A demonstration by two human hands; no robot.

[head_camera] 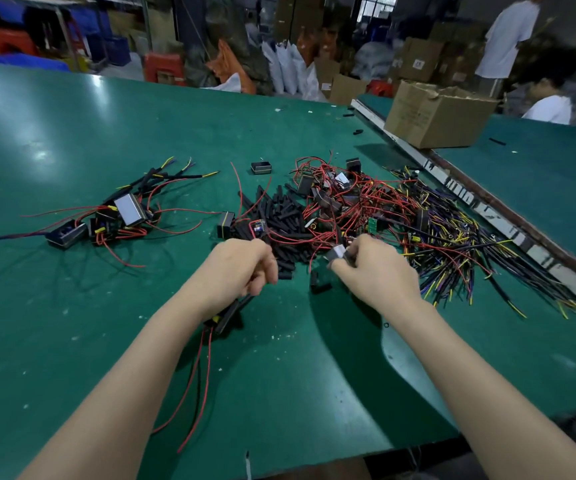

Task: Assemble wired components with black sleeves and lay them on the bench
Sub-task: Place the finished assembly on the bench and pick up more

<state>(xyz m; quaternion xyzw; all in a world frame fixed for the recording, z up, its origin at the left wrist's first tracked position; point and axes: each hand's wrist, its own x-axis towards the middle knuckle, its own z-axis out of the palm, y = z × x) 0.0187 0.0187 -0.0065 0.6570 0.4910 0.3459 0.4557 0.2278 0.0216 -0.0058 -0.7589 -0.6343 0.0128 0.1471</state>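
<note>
hands meet low over the green bench (pixel 72 133). left hand (pixel 241 268) curls round a black sleeve (pixel 232 311), red wires (pixel 198 375) trailing back under its wrist toward the near edge. right hand (pixel 373 268) pinches a small grey component (pixel 335 252) at its fingertips. open green surface lies behind and left of both wrists. just ahead of the knuckles a heap of loose black sleeves (pixel 279 216) and tangled red-wired parts (pixel 345 199) crowds the way. finished assemblies (pixel 120 216) lie well left of the left hand. yellow-tipped wires (pixel 452 251) spread right of the right hand, up to the bench rail (pixel 487 202). beyond it, a cardboard box (pixel 435 114).
</note>
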